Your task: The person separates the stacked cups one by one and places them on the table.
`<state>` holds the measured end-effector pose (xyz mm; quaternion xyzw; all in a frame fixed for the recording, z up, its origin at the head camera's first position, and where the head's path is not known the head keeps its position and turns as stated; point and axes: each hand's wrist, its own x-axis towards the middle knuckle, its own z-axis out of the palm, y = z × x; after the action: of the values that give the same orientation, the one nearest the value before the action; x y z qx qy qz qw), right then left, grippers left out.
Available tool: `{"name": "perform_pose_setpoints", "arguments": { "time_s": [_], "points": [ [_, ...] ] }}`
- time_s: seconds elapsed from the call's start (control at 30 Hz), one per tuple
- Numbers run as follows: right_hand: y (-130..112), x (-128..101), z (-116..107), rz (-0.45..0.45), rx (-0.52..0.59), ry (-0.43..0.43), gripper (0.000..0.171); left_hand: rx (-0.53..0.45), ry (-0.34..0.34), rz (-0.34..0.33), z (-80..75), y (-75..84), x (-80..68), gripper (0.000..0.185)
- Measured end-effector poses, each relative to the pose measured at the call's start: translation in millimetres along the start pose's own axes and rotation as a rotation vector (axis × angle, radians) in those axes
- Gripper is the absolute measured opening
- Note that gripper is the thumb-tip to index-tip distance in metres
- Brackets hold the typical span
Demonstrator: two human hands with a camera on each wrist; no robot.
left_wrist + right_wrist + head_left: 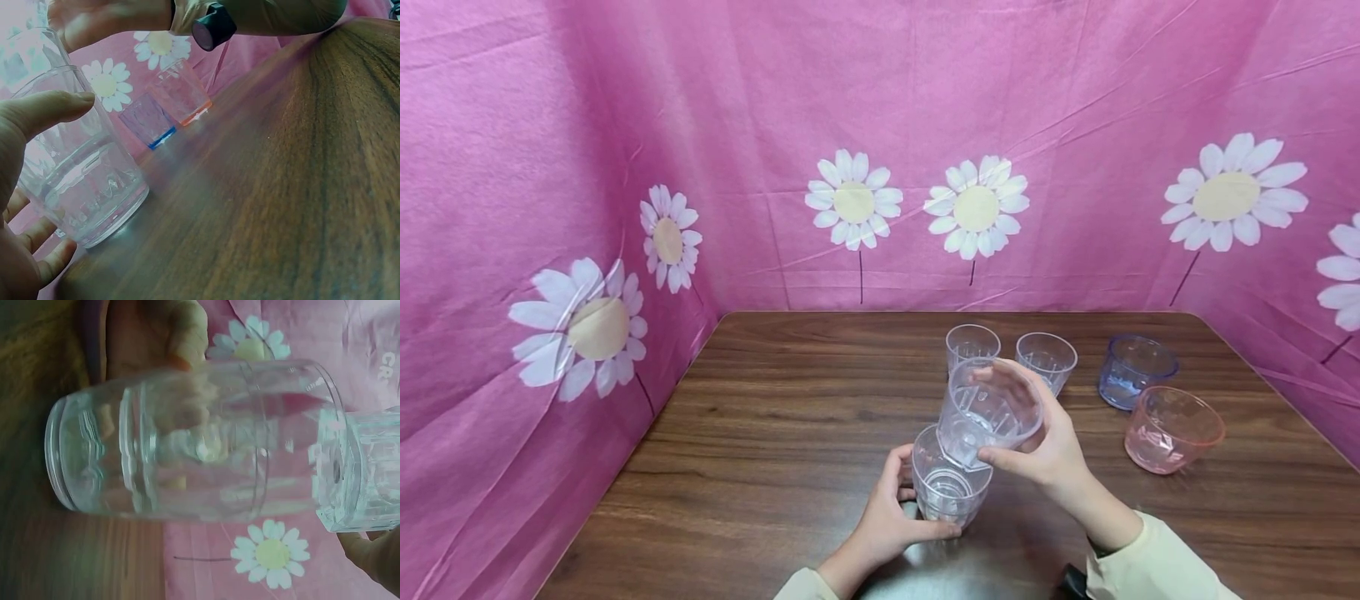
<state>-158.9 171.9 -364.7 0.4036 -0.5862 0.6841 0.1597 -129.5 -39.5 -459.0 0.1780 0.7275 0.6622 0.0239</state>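
Clear cup point(991, 410) gripped in right hand point(1045, 450) enters left hand point(880, 521)'s held cup point(947, 492); four cups remain unstacked.

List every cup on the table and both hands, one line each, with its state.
Clear plastic cup in left hand: upright on table, gripped.
Clear plastic cup in right hand: tilted, base in the lower cup's mouth.
Two clear plastic cups behind: upright, empty.
Blue plastic cup: upright, empty.
Pink plastic cup: tilted, empty.
Left hand: holding.
Right hand: holding.
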Motion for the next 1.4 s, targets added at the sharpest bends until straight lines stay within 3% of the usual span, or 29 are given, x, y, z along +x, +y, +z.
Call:
{"name": "perform_pose_setpoints", "arguments": {
  "time_s": [0.17, 0.63, 1.4],
  "points": [
    [-5.3, -2.3, -6.5, 0.048, -0.034, 0.065, 0.094, 0.006, 0.001, -0.007, -0.5, 0.3, -0.5, 0.085],
    [2.6, -10.3, -32.1, 0.018, 0.013, 0.143, 0.09, 0.01, 0.005, -0.006, 0.5, 1.1, -0.1, 0.084],
    [15.2, -34.8, -45.8, 0.23, -0.09, 0.215, 0.091, 0.002, 0.004, 0.008, 0.0, -2.7, -0.7, 0.083]
  ]
}}
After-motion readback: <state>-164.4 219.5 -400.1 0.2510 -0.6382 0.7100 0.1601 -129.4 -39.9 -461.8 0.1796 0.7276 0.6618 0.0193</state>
